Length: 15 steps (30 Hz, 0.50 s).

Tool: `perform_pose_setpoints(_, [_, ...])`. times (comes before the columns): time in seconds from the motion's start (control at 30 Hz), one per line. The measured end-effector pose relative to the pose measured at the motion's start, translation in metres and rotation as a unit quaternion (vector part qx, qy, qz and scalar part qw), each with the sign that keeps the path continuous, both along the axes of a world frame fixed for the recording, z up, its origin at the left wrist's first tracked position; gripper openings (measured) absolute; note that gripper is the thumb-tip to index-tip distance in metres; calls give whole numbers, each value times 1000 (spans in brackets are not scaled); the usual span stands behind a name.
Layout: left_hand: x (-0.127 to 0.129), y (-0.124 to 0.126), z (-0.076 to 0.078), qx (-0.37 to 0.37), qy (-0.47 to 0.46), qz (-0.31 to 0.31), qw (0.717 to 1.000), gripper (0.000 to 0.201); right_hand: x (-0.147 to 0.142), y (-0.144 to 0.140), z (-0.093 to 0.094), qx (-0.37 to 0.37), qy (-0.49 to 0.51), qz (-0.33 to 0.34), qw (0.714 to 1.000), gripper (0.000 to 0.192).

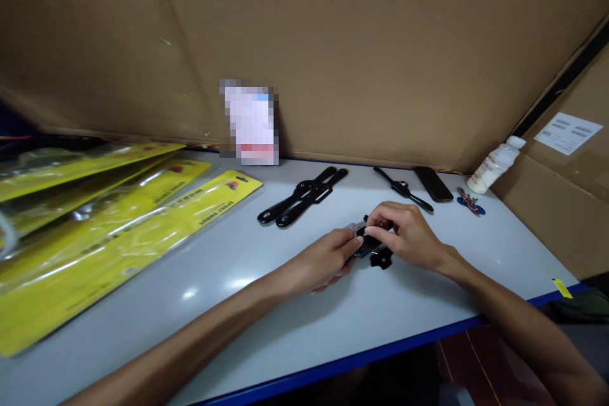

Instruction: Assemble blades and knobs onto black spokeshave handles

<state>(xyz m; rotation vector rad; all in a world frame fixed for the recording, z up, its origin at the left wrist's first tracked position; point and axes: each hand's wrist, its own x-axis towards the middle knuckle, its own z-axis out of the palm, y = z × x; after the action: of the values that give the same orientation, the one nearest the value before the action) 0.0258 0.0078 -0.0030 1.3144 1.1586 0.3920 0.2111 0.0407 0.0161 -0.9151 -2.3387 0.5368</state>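
My left hand (334, 255) is closed around a small black metal part (365, 245) with a greyish edge, thumb on top. It looks like a spokeshave part, but my fingers cover much of it. My right hand (404, 232) pinches at the same part from the right, thumb and fingertips close together. Just under the right hand shows a black lobed metal piece (381, 258) with a hole; whether it joins the held part I cannot tell. Beyond my hands, two black spokeshaves (304, 196) lie side by side, and another spokeshave (403, 188) lies further right.
Yellow blister cards (190, 216) with clear plastic are piled on the left of the white table (285, 342). At the back right are a dark phone (434, 184), keys (470, 202) and a white bottle (495, 165). A blurred-out upright item (254, 124) leans on the cardboard wall (333, 44).
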Motion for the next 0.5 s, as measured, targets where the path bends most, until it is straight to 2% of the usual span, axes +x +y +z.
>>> perform_pose_setpoints(0.13, [1, 0, 2, 1, 3, 1, 1000, 24, 0, 0, -3, 18, -2, 9, 1000, 13])
perform_pose_setpoints(0.23, [1, 0, 2, 6, 23, 1, 1000, 26, -2, -2, -4, 89, -50, 17, 995, 15])
perform_pose_setpoints(0.37, [1, 1, 0, 15, 37, -3, 999, 30, -3, -7, -3, 199, -173, 33, 964, 22])
perform_pose_setpoints(0.5, [-2, 4, -5, 0, 13, -16, 1000, 27, -4, -9, -1, 265, -250, 46, 930, 25])
